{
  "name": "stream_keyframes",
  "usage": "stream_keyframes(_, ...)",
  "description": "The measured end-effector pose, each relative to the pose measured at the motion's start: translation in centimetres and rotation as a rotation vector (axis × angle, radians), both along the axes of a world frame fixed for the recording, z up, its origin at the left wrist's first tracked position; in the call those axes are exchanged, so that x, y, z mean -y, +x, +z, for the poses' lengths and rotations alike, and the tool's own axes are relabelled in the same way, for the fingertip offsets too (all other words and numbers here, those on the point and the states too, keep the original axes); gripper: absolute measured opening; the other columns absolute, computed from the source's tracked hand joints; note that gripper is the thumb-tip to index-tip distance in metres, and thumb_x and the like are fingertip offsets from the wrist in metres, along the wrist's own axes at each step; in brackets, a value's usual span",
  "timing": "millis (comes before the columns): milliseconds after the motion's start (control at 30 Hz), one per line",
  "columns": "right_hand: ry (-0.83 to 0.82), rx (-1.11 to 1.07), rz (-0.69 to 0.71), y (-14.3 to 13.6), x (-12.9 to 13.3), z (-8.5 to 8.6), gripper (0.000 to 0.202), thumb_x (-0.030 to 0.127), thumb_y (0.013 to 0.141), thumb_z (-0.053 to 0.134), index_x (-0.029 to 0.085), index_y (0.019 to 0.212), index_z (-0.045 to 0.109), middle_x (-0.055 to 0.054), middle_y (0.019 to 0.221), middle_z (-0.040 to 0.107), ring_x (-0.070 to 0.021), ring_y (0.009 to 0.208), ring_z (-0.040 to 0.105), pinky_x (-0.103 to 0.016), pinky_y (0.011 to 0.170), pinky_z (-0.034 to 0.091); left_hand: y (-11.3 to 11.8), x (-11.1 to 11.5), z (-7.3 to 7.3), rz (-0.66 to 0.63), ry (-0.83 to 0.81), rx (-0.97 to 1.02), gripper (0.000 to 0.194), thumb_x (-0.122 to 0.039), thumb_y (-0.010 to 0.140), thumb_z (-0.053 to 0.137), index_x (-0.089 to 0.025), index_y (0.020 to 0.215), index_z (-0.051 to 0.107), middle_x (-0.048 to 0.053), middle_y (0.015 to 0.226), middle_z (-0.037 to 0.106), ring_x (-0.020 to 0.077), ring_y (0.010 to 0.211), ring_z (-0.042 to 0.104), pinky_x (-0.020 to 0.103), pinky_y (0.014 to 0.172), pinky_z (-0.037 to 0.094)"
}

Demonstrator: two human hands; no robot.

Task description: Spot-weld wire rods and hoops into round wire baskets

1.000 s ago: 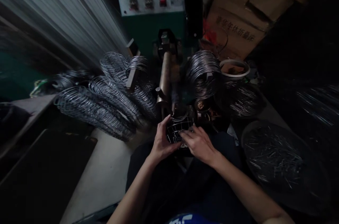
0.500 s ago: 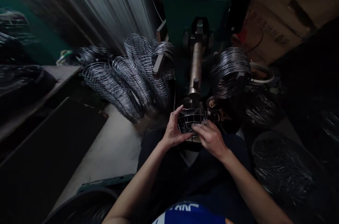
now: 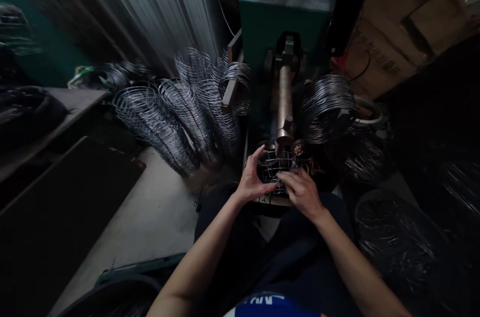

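Observation:
A small round wire basket (image 3: 275, 167) of thin metal rods sits below the tip of a machine's cylindrical arm (image 3: 285, 102). My left hand (image 3: 253, 179) grips its left side, with the thumb along the near edge and the fingers reaching up around the far side. On the right, my right hand (image 3: 302, 191) holds the near right part of the basket with bent fingers. Parts of the wire frame are hidden behind the fingers and the machine's tip.
Stacks of wire rings (image 3: 153, 124) lean to the left of the machine (image 3: 283, 17). More rings (image 3: 328, 107) hang at its right. Cardboard boxes (image 3: 382, 52) stand at the back right, and a bin of thin rods (image 3: 397, 237) is at the lower right.
The view has shifted slightly, so the machine appears lower and further right. Both hands have moved a little right with the wire basket, now closer under the machine's arm tip.

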State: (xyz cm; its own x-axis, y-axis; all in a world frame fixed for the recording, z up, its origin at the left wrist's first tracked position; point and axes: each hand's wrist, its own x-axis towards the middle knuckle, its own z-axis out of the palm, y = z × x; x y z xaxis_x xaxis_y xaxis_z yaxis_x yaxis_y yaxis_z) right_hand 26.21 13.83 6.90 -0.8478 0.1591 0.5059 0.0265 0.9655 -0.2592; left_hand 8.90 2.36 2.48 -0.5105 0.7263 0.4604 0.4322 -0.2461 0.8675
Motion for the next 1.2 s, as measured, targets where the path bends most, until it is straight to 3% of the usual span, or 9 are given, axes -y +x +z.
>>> stream_keyframes(400, 0.023, -0.022, -0.043, -0.8, 0.1, 0.2, 0.029, 0.007, 0.098, 0.056, 0.019, 0.122, 0.067, -0.003, 0.112, 0.073, -0.0265, 0.104, 0.059, -0.041, 0.091, 0.052, -0.2, -0.8, -0.2, 0.0, 0.038, 0.03, 0.112, -0.043, 0.067, 0.089, -0.024, 0.157, 0.026, 0.015, 0.141, 0.052, 0.0325, 0.129, 0.056, 0.052, 0.11, 0.05)
stream_keyframes(600, 0.006, -0.121, -0.184, -2.4, 0.0, 0.0, 0.015, 0.017, 0.102, 0.055, 0.02, 0.112, 0.065, -0.008, 0.105, 0.068, -0.0252, 0.099, 0.061, -0.039, 0.089, 0.053, -1.8, -1.9, -0.1, -0.025, 0.052, 0.003, 0.114, -0.047, 0.066, 0.089, -0.025, 0.158, 0.025, 0.015, 0.14, 0.053, 0.0324, 0.128, 0.056, 0.052, 0.109, 0.05)
stream_keyframes(900, -0.12, -0.225, -0.273, -3.7, -1.2, -1.0, 0.008, 0.027, 0.1, 0.059, 0.021, 0.103, 0.063, -0.01, 0.105, 0.063, -0.0264, 0.099, 0.063, -0.042, 0.089, 0.054, -3.3, -3.6, -0.7, -0.017, 0.062, -0.027, 0.12, -0.049, 0.063, 0.091, -0.026, 0.158, 0.022, 0.015, 0.139, 0.053, 0.031, 0.128, 0.055, 0.052, 0.112, 0.046)
stream_keyframes(1200, -0.294, -0.245, -0.211, -4.8, -2.6, 0.5, 0.009, 0.019, 0.095, 0.057, 0.022, 0.104, 0.06, -0.007, 0.1, 0.063, -0.0233, 0.096, 0.062, -0.037, 0.088, 0.052, -4.9, -5.1, 0.1, -0.043, 0.027, -0.01, 0.119, -0.044, 0.063, 0.092, -0.027, 0.158, 0.021, 0.015, 0.14, 0.052, 0.0309, 0.127, 0.056, 0.053, 0.11, 0.047)
